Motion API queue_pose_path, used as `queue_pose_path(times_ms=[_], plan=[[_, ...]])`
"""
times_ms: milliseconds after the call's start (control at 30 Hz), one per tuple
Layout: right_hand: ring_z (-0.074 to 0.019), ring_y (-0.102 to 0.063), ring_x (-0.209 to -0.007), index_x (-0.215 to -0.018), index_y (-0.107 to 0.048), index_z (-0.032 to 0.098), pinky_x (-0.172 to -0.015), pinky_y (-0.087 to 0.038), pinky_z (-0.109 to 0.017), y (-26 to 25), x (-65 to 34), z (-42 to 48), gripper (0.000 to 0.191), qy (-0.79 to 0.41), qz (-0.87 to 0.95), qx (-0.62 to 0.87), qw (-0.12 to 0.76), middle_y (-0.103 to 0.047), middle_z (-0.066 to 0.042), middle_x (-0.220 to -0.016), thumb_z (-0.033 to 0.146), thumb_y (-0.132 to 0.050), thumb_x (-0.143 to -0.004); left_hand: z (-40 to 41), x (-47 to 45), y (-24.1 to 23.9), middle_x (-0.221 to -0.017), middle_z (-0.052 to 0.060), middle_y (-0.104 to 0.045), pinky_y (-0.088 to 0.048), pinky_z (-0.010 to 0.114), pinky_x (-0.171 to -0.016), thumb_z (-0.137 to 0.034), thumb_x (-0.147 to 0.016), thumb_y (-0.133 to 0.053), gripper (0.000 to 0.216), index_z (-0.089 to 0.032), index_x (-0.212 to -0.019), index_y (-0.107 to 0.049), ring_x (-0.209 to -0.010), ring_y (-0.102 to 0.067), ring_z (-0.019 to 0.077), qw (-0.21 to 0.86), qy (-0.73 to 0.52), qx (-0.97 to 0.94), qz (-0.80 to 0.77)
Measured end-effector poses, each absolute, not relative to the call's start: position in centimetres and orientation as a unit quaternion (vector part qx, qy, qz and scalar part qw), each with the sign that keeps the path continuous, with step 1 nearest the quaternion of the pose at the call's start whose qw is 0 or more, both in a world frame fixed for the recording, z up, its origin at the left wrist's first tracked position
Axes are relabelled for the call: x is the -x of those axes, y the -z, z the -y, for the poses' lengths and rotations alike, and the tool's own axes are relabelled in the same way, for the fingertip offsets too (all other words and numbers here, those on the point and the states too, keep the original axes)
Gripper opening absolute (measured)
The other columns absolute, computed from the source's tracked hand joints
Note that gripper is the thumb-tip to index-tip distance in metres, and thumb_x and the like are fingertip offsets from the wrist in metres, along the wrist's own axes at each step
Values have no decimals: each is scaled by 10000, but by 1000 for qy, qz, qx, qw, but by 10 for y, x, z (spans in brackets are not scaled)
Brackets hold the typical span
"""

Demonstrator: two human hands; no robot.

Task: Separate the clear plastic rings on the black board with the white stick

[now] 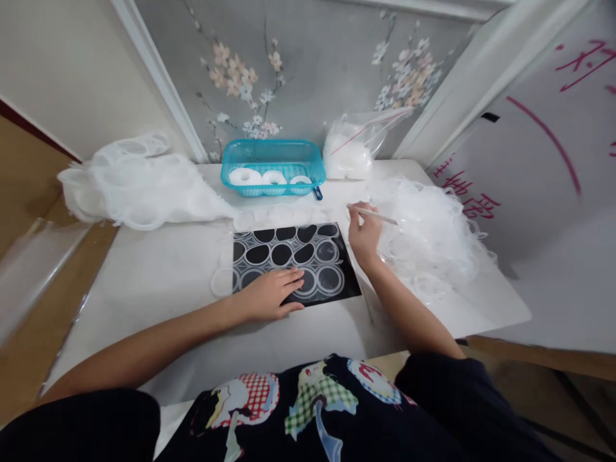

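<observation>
My left hand [273, 293] lies spread, fingers out, over the lower part of a black sheet [301, 255]. White translucent rings form rows on this sheet, and my hand covers some of them. Just off the sheet's left edge is a loose ring [222, 282]. My right hand [364, 234] is raised by the sheet's upper right corner. Its fingers pinch a thin, pale, stick-like tool [385, 218], whose exact kind I cannot make out. Close to the right of that hand is a heap of white translucent rings [428, 231].
At the back stands a blue plastic basket [273, 151] with white tape-like rolls inside, a small blue object [317, 192] beside it. A clear bag of white material [353, 151] stands right of it. White mesh-like material [144, 183] is piled left. A whiteboard [539, 192] flanks the table's right.
</observation>
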State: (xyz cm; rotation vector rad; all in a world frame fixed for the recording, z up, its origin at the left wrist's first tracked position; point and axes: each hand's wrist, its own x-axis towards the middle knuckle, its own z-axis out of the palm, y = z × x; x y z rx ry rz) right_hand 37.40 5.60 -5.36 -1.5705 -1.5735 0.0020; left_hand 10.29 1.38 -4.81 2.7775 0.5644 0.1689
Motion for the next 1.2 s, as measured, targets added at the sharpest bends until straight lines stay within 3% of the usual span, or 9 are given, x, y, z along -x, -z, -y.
queue_pose_path(times_ms=[100,233,467,833,967,1067,1133,1200], plan=[[-321,-612,-1190,-899,-731,248,-1133,-298,-620,60,-383,-37,248,-83,668,601,431,-764,-66,-979,339,-503,-938,-18,-116,43,-1329,158,-636,-432,403,-1092,-538,-1028,-350,562,-106,-1217,-655,-1262,-576,268,143,-85,-967,-195],[-346,-611,-1221,-884,-761,274,-1128,-310,-628,75,-376,-1,243,-233,680,574,392,-784,-48,-953,406,-562,-925,-20,-138,49,-1455,188,-522,-356,453,-1158,-567,-1009,-382,626,-76,-1353,-562,-1400,-436,318,113,-75,-978,-156],[-343,-577,-1273,-920,-786,300,-1160,-252,-617,73,-375,-1,228,-272,671,570,388,-786,-33,-977,383,-574,-927,-20,-149,68,-1525,211,-421,-280,448,-1197,-608,-993,-373,705,-60,-1421,-487,-1437,-385,320,109,-41,-982,-147],[-309,-613,-1216,-912,-763,267,-1142,-324,-553,73,-376,0,213,-242,686,570,382,-787,-33,-969,355,-570,-930,-20,-145,72,-1538,216,-395,-251,450,-1213,-613,-988,-383,724,-61,-1453,-439,-1458,-351,312,132,-42,-979,-147],[-318,-579,-1262,-940,-741,245,-1103,-386,-549,79,-371,4,233,-158,741,556,342,-766,-66,-1100,295,-514,-949,-18,-145,67,-1551,231,-360,-254,468,-1213,-616,-981,-400,750,-40,-1460,-423,-1465,-330,331,141,-33,-979,-141],[-267,-679,-1071,-883,-731,260,-1022,-481,-445,77,-379,-9,202,-95,774,532,329,-776,-50,-997,271,-533,-920,-17,-143,62,-1559,254,-319,-270,480,-1205,-644,-945,-463,829,-12,-1476,-394,-1465,-317,360,149,-18,-980,-128],[-252,-689,-983,-898,-721,254,-971,-506,-418,65,-400,-26,238,-57,748,559,354,-761,-68,-937,296,-491,-939,-18,-141,58,-1569,241,-305,-271,470,-1206,-646,-935,-485,837,-23,-1485,-388,-1473,-303,352,158,-6,-980,-125],[-278,-645,-1084,-1029,-693,205,-1027,-449,-489,47,-430,-46,378,3,686,607,401,-726,-129,-1038,294,-326,-1001,-20,-140,56,-1578,216,-303,-256,456,-1213,-643,-943,-475,815,-44,-1489,-393,-1484,-283,333,170,5,-977,-128]])
